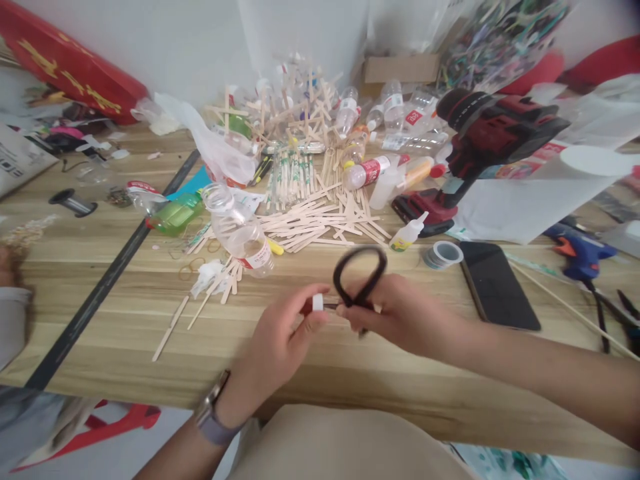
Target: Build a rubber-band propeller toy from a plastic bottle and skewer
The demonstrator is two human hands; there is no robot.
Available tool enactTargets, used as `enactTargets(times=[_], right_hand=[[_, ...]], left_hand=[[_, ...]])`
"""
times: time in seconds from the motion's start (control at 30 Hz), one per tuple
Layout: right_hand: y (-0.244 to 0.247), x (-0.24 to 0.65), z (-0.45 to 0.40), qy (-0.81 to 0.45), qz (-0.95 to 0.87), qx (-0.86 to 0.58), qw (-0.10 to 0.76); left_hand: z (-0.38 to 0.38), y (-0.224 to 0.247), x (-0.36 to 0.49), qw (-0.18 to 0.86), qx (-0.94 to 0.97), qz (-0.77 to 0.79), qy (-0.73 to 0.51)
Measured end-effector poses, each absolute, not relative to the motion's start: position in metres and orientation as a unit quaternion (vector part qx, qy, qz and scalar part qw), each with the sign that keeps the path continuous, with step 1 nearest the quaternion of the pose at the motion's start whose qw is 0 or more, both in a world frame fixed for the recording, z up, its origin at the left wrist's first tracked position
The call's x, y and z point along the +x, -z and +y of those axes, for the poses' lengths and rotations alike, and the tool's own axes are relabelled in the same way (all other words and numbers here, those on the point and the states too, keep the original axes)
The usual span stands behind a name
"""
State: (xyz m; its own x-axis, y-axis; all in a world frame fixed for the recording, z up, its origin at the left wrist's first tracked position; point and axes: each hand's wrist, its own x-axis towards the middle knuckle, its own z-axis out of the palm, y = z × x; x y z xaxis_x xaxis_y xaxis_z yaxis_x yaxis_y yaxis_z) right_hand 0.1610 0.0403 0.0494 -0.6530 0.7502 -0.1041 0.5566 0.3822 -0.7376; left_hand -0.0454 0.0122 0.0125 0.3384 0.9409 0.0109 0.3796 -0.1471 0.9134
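Note:
Near the front of the wooden table, my left hand [287, 333] pinches a small white bottle cap [318, 303] between thumb and fingers. My right hand [395, 310] is closed on black-handled scissors [360, 267], one large handle loop standing up above the fingers. The scissors' narrow metal end points left and meets the cap's right side; whether it has gone into the cap cannot be made out. Behind my hands lie loose wooden sticks [315, 223] and a clear cut bottle [253, 250].
A small glue bottle [407, 233], a tape roll [443, 255] and a phone [497, 283] lie beyond my right arm. A red and black drill [475, 153] stands behind them. A blue glue gun [583, 257] is at right. Another person's hand [7, 267] rests at the left edge.

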Motion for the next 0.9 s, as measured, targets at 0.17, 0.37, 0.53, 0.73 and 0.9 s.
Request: enactTargets(times=[0.17, 0.37, 0.53, 0.73, 0.9], right_hand=[[-0.048, 0.162, 0.040, -0.276, -0.878, -0.358, 0.155], [-0.050, 0.161, 0.041, -0.419, -0.811, -0.394, 0.104], [-0.050, 0.162, 0.038, -0.289, -0.865, -0.375, 0.167], [-0.041, 0.170, 0.037, -0.656, -0.606, -0.438, 0.103], [-0.002, 0.191, 0.029, -0.550, -0.622, -0.536, 0.151]], left_hand=[[0.013, -0.013, -0.047, 0.506, 0.651, 0.486, -0.289], [0.012, -0.014, -0.048, 0.365, 0.740, 0.452, -0.339], [0.013, -0.014, -0.046, 0.502, 0.662, 0.482, -0.277], [0.013, -0.005, -0.055, 0.355, 0.719, 0.442, -0.402], [0.020, -0.003, -0.048, 0.658, 0.470, 0.319, -0.495]])
